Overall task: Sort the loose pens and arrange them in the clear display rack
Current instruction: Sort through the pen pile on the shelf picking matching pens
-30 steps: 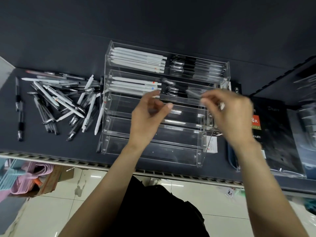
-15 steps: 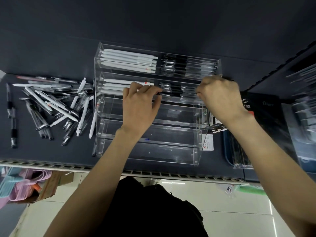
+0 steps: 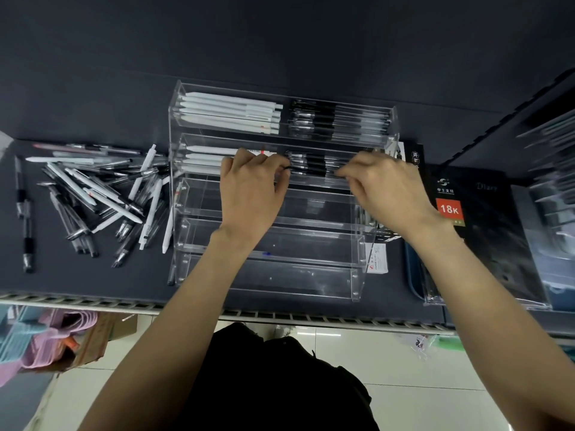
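The clear display rack (image 3: pixel 273 234) stands on the dark shelf, its tiers stepping up toward the back. White pens (image 3: pixel 230 115) and clear black-grip pens (image 3: pixel 339 119) fill the top tier. In the second tier lie more white pens (image 3: pixel 202 158) and black-grip pens (image 3: pixel 314 164). My left hand (image 3: pixel 252 191) and my right hand (image 3: pixel 385 189) each pinch one end of a black-grip pen at that tier. Loose pens (image 3: pixel 102 194) lie in a pile left of the rack.
Two black pens (image 3: pixel 23 213) lie apart at the far left. A dark notebook with a red 18K label (image 3: pixel 466 219) sits right of the rack, by a clear holder (image 3: pixel 435 290). A small paper-clip box (image 3: pixel 378 262) leans at the rack's right side. The shelf edge (image 3: pixel 93 301) runs below.
Both hands came down from above the middle tiers to the second tier's black-grip pens, and their fingertips now pinch a pen's ends. The view shifted slightly.
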